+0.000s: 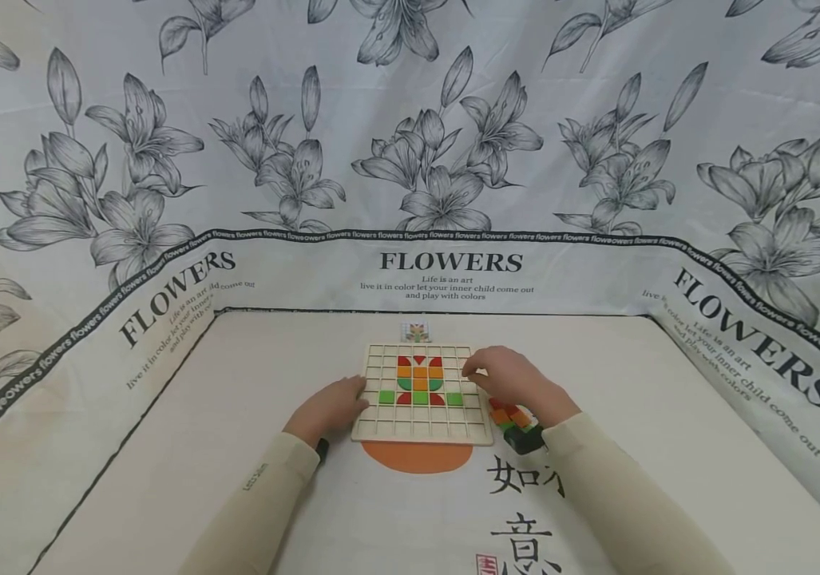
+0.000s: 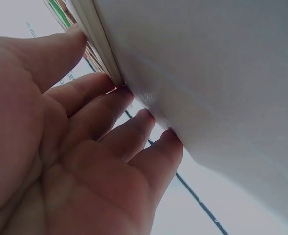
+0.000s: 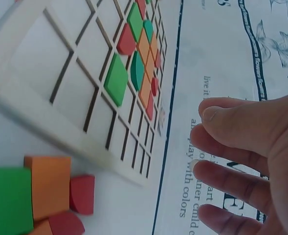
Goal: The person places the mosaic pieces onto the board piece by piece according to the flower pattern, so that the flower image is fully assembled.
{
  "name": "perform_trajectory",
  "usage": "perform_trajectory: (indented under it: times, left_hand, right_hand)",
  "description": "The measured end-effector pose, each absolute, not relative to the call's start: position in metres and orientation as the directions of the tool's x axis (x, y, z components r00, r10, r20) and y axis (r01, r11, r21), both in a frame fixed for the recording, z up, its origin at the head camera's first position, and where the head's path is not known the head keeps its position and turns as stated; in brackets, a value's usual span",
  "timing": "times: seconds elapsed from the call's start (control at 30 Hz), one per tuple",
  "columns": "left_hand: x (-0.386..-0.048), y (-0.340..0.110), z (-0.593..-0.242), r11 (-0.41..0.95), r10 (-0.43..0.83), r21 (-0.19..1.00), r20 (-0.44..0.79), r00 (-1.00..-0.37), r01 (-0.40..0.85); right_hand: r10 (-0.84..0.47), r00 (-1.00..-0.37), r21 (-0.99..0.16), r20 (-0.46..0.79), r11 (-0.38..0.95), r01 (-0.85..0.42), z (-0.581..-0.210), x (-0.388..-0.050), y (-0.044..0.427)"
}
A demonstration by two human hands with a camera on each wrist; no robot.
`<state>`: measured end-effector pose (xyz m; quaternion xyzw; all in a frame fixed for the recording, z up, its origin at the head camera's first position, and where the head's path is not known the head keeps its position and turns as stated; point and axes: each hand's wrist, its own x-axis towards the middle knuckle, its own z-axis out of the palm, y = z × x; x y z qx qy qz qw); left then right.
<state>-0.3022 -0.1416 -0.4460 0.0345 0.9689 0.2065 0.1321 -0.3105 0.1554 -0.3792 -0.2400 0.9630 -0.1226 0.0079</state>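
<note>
Starting at the far left, we see a pale sleeve [image 1: 259,499] reaching in over the desk [image 1: 273,351]. It leads to the left hand [image 1: 329,409], whose thumb and fingers lie fairly straight, touching the left edge of the gridded board [image 1: 413,414]. In the left wrist view we find the thumb and forefinger against the board's side, the other fingers spread loosely below.

The board lies flat between the two hands. Moving across it, we meet a green square [image 1: 386,397] in a cell of its own near the left hand, then the patterned tiles [image 1: 420,372] in the middle: red pieces at the top, orange ones under them, green curves flanking the centre, and a lower row of red, green, red. Just behind the board we see a small picture card [image 1: 416,332]; at its front edge, an orange half-disc [image 1: 417,457] shows on the desk. Further right sits another green square [image 1: 455,398].

The right hand [image 1: 513,379] hovers by the board's upper right edge, fingers gently bent and thumb near the forefinger; we see nothing held between them. From the head view we cannot tell whether its fingertips touch the board. Beside the board's right edge, partly under that wrist, we find loose blocks [image 1: 506,415] in red, orange and green.
</note>
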Motion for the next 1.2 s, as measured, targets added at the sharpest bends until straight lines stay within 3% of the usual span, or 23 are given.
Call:
perform_trajectory:
  times: [0.6,1.2]
  left_hand:
    - [-0.299,-0.142,-0.446,0.911,0.14,0.412,-0.225,-0.964,0.036]
    - [-0.3,-0.142,-0.445,0.916,0.131,0.4,-0.231,-0.964,0.028]
  right_hand:
    - [-0.418,-0.908,-0.248,0.029,0.877,-0.412,-0.385,-0.31,0.195]
    - [-0.416,-0.899,-0.311,-0.141,0.88,-0.358,-0.397,-0.3,0.213]
